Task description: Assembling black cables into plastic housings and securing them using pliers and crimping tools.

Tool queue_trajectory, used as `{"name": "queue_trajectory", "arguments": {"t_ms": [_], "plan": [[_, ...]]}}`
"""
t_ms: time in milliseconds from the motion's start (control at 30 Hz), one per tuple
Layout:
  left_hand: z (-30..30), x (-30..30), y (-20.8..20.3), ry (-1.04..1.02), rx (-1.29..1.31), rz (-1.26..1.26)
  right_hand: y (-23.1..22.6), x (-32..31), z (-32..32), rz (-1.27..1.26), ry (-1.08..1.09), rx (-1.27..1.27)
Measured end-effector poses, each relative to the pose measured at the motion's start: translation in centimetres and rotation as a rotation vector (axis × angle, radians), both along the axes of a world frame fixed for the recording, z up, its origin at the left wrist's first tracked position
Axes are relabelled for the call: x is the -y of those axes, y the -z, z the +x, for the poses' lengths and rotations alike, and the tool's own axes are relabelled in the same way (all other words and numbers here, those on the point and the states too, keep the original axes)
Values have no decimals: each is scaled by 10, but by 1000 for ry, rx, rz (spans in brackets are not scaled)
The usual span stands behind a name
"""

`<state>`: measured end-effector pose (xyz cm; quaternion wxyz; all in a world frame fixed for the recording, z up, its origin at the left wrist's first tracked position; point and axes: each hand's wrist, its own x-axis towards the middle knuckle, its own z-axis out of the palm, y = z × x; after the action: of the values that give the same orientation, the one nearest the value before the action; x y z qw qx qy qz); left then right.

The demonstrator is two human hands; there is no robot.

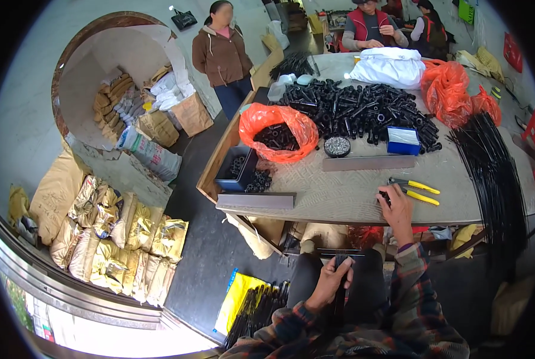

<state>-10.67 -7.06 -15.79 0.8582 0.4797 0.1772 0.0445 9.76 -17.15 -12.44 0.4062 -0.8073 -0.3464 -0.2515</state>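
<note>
My left hand (329, 282) is closed around a bunch of thin black rods (340, 302), held upright over my lap. At the table's near edge, my right hand (397, 209) has its fingers curled on a small black part (387, 196), mostly hidden by the fingers. Just beyond that hand lie pliers with yellow handles (424, 185). A big heap of black tubular parts (363, 110) covers the middle of the table. In front of it stand a round dish of small metal pieces (337, 147) and a blue box (403, 141) of thin pale pieces.
An orange bag (279, 131) and a dark bin (237, 169) hold black parts at the table's left. Long black rods (489, 173) hang over its right edge. More rods (258, 311) lie beside me on the left. One person (222, 57) stands beyond the table; others sit farther back.
</note>
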Motion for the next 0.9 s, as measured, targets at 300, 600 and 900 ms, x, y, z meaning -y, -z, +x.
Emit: {"name": "queue_trajectory", "arguments": {"t_ms": [300, 600, 900], "plan": [[3, -3, -4, -18, -7, -22, -2, -4, 3, -8, 1, -17], [-6, 2, 1, -14, 23, -45, 3, 0, -3, -17, 1, -8], [2, 2, -7, -42, 37, -113, 19, 10, 19, 206, -88, -123]]}}
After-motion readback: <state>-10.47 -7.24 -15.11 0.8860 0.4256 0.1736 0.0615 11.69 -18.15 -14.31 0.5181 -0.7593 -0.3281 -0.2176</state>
